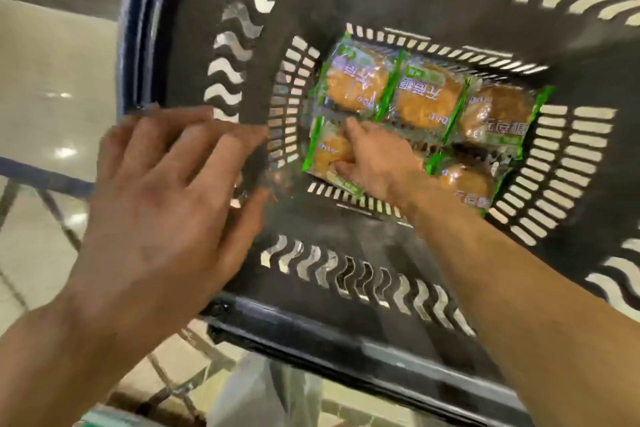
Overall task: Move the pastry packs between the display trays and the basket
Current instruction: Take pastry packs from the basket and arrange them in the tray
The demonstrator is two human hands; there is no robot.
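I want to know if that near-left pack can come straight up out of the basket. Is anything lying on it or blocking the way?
Nothing visible blocks it. The right hand is already on the near-left pack, no other pack lies on it, and the basket is open above. The left hand hovers off to the side.

Two bare forearms come into view from the six o'clock edge, no sleeves on either. No watch, no bracelet, no rings, no gloves. The left hand (162, 191), towards nine o'clock, shows its back, broad and smeared by motion blur, knuckles soft. The right hand (377, 159), nearer the centre, looks smaller and sharper, its forearm long and lean.
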